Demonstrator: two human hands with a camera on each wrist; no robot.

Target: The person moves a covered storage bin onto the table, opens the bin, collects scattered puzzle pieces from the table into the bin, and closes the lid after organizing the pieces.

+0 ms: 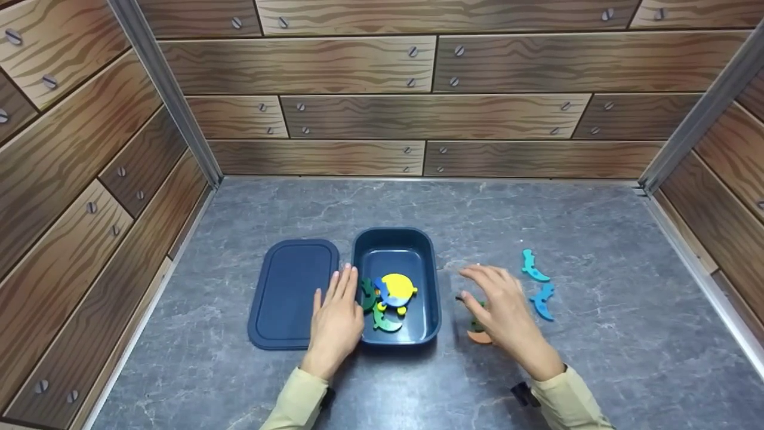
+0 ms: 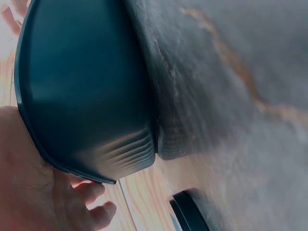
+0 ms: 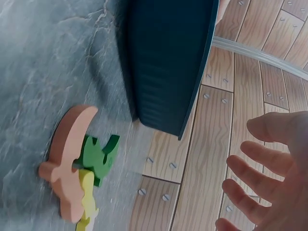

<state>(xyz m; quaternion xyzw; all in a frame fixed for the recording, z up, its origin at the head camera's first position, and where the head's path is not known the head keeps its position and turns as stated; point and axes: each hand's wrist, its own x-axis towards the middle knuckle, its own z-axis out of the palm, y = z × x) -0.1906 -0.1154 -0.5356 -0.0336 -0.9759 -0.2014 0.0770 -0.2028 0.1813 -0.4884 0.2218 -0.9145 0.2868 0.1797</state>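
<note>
My left hand (image 1: 337, 325) lies along the left rim of a dark blue rectangular box (image 1: 397, 240), fingers straight and touching it. Inside the box are a round yellow piece (image 1: 399, 286), a green curved piece (image 1: 388, 324), a dark green piece (image 1: 368, 295) and a blue piece partly overlapped. Right of the box, my right hand (image 1: 501, 307) hovers with fingers spread and slightly bent, holding nothing. Below it on the table lie an orange-tan curved piece (image 3: 67, 159), a green piece (image 3: 98, 159) and a yellow piece (image 3: 87, 195), partly hidden by the hand in the head view.
A flat dark blue lid (image 1: 292, 292) lies left of the box, partly under the left hand's edge in view. Farther right are a turquoise piece (image 1: 533, 267) and a blue piece (image 1: 543, 301). Wood-patterned walls (image 1: 358, 116) enclose the grey marbled table (image 1: 286, 206).
</note>
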